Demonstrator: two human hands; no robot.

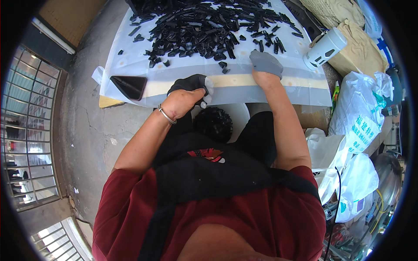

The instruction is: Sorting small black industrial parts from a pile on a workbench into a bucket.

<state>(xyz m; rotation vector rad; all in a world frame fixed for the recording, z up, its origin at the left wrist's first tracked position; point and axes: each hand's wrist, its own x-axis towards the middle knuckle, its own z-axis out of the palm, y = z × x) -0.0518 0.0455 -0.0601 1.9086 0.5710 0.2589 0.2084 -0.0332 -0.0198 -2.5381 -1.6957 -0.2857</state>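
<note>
My left hand (191, 90), in a black glove with pale fingertips, is closed at the table's front edge, above a white bucket (246, 114). Something dark shows at its fingers, too small to name. Black plastic pieces (213, 125) fill part of the bucket between my knees. My right hand (266, 63), in a grey glove, is over the table, just short of a large heap of small black plastic pieces (191, 32). Its back faces up and its fingers are mostly hidden. A few loose pieces (224, 66) lie between the hands.
A pale cloth (165, 71) covers the table. On it lie a dark phone (130, 86) at left and a white tumbler (325, 48) at right. White bags (359, 108) and a brown paper sack (359, 48) crowd the right side. A barred window (32, 130) is at far left.
</note>
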